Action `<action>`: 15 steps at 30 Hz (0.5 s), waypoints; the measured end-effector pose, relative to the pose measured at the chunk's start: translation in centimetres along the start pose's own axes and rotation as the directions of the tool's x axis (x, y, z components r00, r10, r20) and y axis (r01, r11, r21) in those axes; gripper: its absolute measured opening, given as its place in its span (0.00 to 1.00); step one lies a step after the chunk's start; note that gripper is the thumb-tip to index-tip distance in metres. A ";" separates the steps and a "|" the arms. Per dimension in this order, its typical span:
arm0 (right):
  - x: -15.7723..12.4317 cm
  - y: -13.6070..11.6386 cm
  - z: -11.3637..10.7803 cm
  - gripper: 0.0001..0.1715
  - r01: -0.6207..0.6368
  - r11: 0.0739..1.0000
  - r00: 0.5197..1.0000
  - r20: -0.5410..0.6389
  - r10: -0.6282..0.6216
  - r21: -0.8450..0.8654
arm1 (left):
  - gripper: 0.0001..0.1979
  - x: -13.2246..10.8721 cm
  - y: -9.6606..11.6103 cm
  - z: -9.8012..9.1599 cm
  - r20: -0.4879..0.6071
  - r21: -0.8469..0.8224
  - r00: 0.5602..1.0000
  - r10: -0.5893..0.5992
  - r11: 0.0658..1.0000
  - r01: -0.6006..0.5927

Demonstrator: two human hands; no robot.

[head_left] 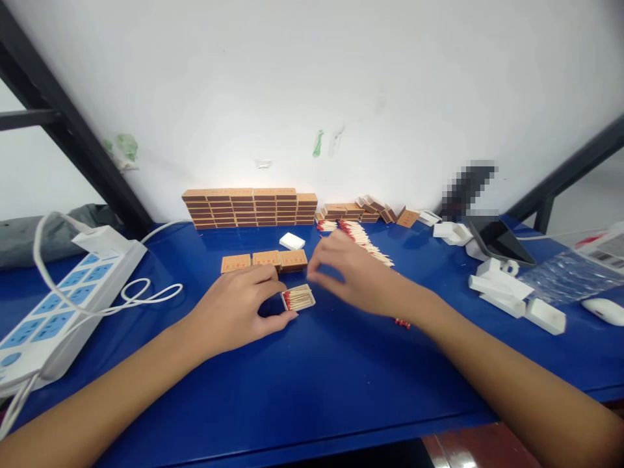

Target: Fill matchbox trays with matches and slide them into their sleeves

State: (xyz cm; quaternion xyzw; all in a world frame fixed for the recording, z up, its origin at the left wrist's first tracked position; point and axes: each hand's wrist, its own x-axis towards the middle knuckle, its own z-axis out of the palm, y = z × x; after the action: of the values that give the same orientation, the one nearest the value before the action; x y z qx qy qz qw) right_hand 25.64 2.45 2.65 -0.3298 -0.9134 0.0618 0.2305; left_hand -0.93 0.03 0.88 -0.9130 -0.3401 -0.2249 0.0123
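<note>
A small white tray of red-headed matches [299, 298] lies on the blue table [312, 383]. My left hand [244, 305] is at its left side, thumb and fingers apart around the tray's left end. Just above and right of the tray, my right hand [348, 273] has its thumb and fingertips curled close together; whatever they hold, if anything, is too small to make out. Three orange matchboxes [266, 259] lie in a row behind my left hand. Behind my right hand is a pile of loose matches [358, 234]. A white empty tray [292, 241] sits between them.
Matchboxes are stacked [251, 209] against the wall, with looser ones [344, 210] to their right. A power strip [73, 305] and white cables are at the left. White trays [502, 289], a black device [500, 240], plastic wrap and a white mouse [603, 311] lie right.
</note>
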 end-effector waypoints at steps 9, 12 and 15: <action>0.4 10.4 0.2 0.10 -0.292 0.855 0.952 -0.039 0.305 -0.428 | 0.13 0.0 0.0 0.0 0.021 -0.007 1.000 -0.004 1.000 0.004; 0.9 10.3 0.8 0.12 -0.271 0.833 0.951 0.000 0.309 -0.483 | 0.13 0.0 0.1 0.0 0.021 -0.012 1.000 -0.004 1.000 0.004; 1.1 9.6 1.0 0.15 -0.217 0.820 0.958 0.044 0.283 -0.529 | 0.13 0.1 0.1 0.0 0.024 -0.015 1.000 0.005 1.000 -0.005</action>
State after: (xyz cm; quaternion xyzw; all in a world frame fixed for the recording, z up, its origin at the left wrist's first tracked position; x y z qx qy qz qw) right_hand 29.94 10.58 -0.38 -0.4923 -0.8569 -0.1373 0.0672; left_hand -0.85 0.00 0.95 -0.9166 -0.3362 -0.2162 0.0020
